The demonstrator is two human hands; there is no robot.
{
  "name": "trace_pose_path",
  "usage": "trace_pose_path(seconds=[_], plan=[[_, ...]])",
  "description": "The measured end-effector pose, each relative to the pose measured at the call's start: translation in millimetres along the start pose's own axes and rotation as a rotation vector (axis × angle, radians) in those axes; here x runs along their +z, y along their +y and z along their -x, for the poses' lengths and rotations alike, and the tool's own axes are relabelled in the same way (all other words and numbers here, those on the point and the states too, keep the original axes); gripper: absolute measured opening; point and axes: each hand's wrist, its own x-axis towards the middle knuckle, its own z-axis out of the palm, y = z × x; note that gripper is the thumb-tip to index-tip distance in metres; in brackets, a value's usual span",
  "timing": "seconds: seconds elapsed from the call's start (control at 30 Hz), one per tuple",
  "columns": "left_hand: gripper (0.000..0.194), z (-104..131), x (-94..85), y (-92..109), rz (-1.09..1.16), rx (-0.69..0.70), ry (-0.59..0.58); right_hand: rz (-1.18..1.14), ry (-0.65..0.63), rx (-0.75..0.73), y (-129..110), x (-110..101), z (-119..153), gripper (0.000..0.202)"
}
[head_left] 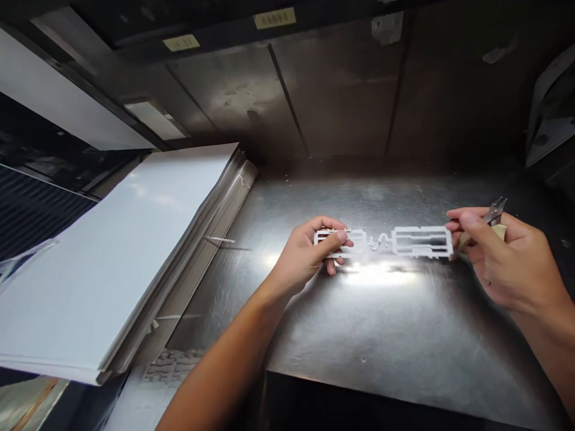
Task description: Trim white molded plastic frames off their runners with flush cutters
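Observation:
My left hand (321, 245) grips the left end of a white plastic frame part (422, 241), thumb on top and fingers behind. The part has two rectangular openwork sections joined by a thin curved piece, and it is held above the metal table. At its right end is my right hand (498, 251), closed around a pair of cutting pliers (496, 209) whose metal jaws point up and away. The thumb and index finger are near the part's right edge; whether they touch it I cannot tell.
A tall stack of white sheets (148, 221) lies at the left, with tied bundles along its edge. The shiny metal table (372, 335) spreads under my hands and ends at a dark front edge. Metal panels with yellow labels (275, 18) stand behind.

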Motion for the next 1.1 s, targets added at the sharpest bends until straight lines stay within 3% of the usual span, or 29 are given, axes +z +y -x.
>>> trace_pose_path(seconds=[0.1,0.23,0.43,0.63,0.7,0.93,1.1], plan=[[0.054,-2.9,2.2,0.2,0.066,0.089,0.177,-0.233,0.009,-0.008,-2.7,7.4,-2.1,0.066],[0.056,-5.6,0.8,4.8,0.143,0.148,0.302,-0.119,-0.05,0.0,4.9,8.2,-3.8,0.075],[0.047,-4.3,1.7,6.7,0.13,0.124,0.296,0.109,-0.18,0.089,14.6,-2.8,-4.6,0.083],[0.036,-2.8,5.0,7.0,0.108,0.116,0.297,0.657,-0.193,-0.02,4.6,-17.8,-10.6,0.054],[0.034,-2.5,5.9,7.3,0.104,0.113,0.292,0.72,-0.171,-0.053,0.3,-19.8,-9.8,0.051],[0.029,-3.1,6.5,8.7,0.125,0.124,0.311,0.312,-0.121,-0.203,-7.6,-7.5,2.9,0.026],[0.028,-3.7,6.3,8.3,0.149,0.152,0.321,0.295,-0.188,-0.144,2.6,-4.6,1.0,0.039]])
